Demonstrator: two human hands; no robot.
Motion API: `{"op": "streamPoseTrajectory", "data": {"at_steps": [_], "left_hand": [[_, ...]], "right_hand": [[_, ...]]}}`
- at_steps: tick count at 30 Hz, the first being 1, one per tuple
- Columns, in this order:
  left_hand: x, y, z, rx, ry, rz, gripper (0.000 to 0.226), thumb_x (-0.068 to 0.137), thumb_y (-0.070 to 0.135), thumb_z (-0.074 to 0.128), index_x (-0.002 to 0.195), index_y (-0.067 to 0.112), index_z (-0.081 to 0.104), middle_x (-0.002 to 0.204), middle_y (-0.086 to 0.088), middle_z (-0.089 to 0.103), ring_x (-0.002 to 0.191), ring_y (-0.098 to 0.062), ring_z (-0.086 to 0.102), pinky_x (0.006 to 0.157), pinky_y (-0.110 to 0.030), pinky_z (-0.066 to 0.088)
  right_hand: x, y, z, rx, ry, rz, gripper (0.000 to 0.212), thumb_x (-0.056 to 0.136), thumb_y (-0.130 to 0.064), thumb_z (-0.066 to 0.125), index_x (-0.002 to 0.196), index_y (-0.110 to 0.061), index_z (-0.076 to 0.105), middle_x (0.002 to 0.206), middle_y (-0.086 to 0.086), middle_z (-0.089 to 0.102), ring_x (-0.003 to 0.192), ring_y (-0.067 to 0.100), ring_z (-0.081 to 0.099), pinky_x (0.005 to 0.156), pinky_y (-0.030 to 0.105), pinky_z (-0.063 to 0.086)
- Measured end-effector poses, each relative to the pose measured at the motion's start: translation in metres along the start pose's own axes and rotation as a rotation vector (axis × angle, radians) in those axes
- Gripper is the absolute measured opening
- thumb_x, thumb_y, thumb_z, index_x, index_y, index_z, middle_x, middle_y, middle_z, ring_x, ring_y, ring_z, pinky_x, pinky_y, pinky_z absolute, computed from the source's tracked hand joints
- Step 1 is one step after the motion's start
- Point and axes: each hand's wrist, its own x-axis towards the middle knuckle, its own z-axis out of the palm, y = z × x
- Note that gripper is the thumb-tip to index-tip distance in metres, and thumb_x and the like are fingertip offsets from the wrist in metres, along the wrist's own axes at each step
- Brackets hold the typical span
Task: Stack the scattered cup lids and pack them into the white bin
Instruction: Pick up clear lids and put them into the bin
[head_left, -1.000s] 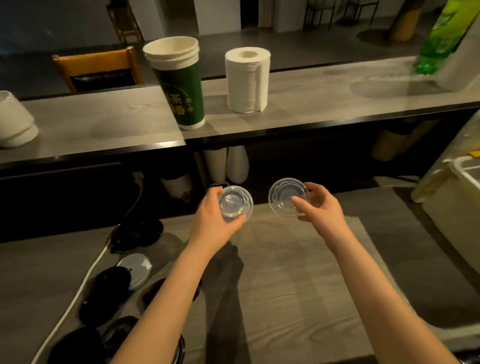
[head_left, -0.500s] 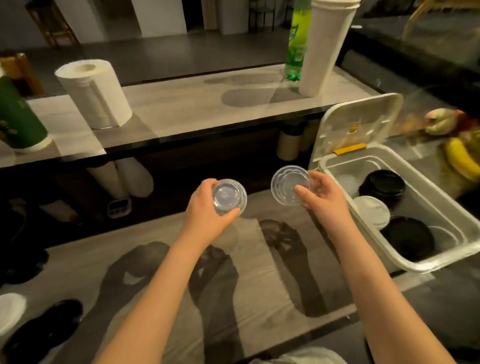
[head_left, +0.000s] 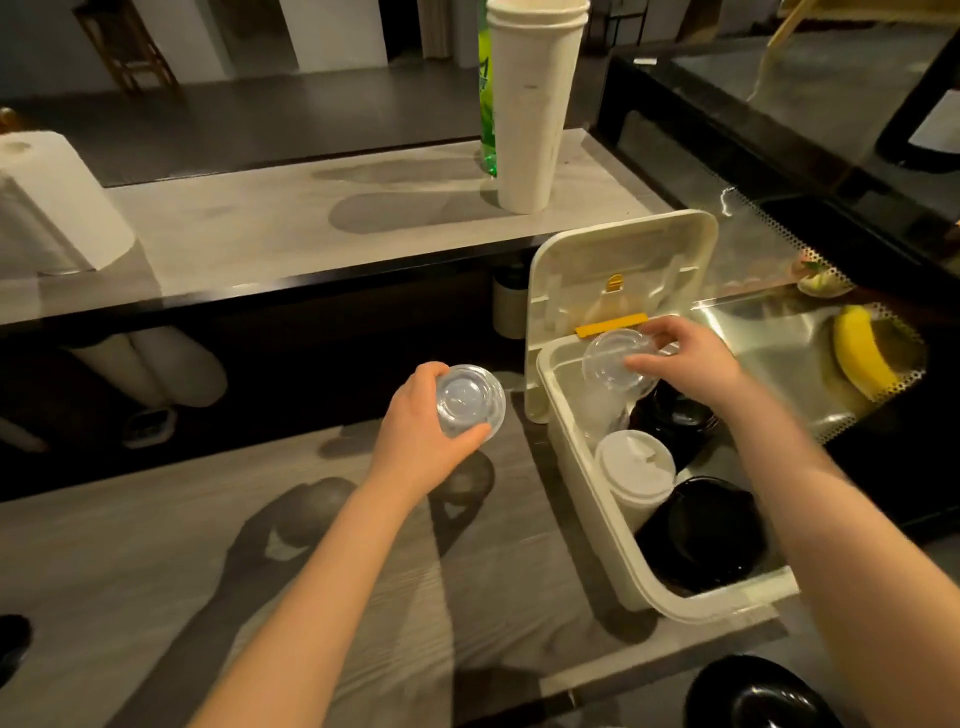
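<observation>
Bare left hand (head_left: 415, 447), bare right hand (head_left: 691, 364)

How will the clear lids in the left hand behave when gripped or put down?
Probably light: the left hand holds the clear lids between thumb and fingers alone. The thin, glossy plastic likely flexes and slips under a hard squeeze. Being round, they could roll if dropped on edge; laid flat they should stay put.

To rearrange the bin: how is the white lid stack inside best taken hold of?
Probably from above, by its top rim: the white lid stack stands upright beside the left wall of the white bin, and black lids crowd its other side.
</observation>
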Motion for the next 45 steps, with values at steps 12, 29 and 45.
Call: {"op": "streamPoseTrajectory", "data": {"at_steps": [12,29,45], "left_hand": [[-0.004,0.027,0.019,0.007,0.026,-0.019,0.066,0.073,0.033,0.077,0.125,0.021,0.039,0.110,0.014,0.040,0.102,-0.004,0.040,0.080,-0.021,0.034],[-0.001,0.030,0.017,-0.014,0.033,0.022,0.059,0.073,0.031,0.078,0.121,0.023,0.044,0.110,0.012,0.044,0.104,-0.006,0.044,0.081,-0.020,0.035],[0.007,0.061,0.026,-0.048,0.140,0.198,0.061,0.071,0.039,0.079,0.120,0.022,0.047,0.110,0.009,0.053,0.101,-0.006,0.049,0.081,-0.017,0.040]], "right_hand": [[0.053,0.031,0.029,-0.377,-0.411,0.002,0.023,0.082,-0.031,0.072,0.099,-0.017,0.065,0.098,-0.001,0.065,0.094,0.018,0.058,0.082,0.027,0.044],[0.044,0.035,0.027,-0.680,-0.458,-0.049,0.031,0.100,-0.035,0.037,0.099,-0.018,0.063,0.096,0.001,0.060,0.104,0.025,0.054,0.080,0.031,0.038],[-0.041,-0.067,0.006,0.186,-0.363,-0.350,0.044,0.088,-0.034,0.061,0.131,-0.028,0.051,0.123,-0.011,0.058,0.107,-0.001,0.057,0.087,0.015,0.046]]}}
